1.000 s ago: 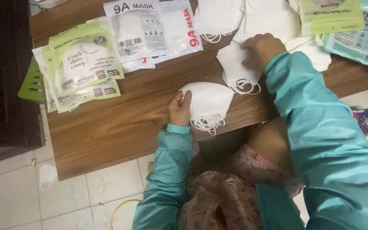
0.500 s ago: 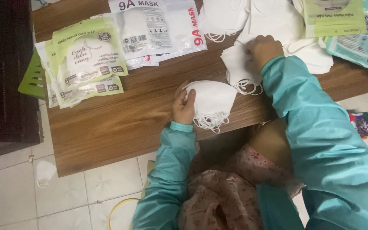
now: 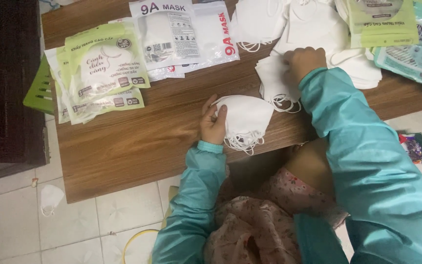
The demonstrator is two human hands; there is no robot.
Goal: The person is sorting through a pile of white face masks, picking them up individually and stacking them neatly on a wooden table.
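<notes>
My left hand (image 3: 213, 122) grips the left edge of a small stack of white folded face masks (image 3: 247, 120), whose ear loops hang over the near edge of the wooden table (image 3: 137, 142). My right hand (image 3: 303, 61) rests, fingers curled, on another stack of white masks (image 3: 272, 80) farther back; whether it pinches one is hidden. Both arms wear teal sleeves.
Green mask packets (image 3: 101, 68) lie at the left, white printed packets (image 3: 184, 36) behind the middle. More loose white masks (image 3: 313, 24) and packets (image 3: 382, 22) fill the back right. One mask (image 3: 51, 199) lies on the tiled floor. A dark cabinet (image 3: 6, 83) stands left.
The view has shifted slightly. My left hand has slid a little along its mask stack; my right hand stays on the far stack.
</notes>
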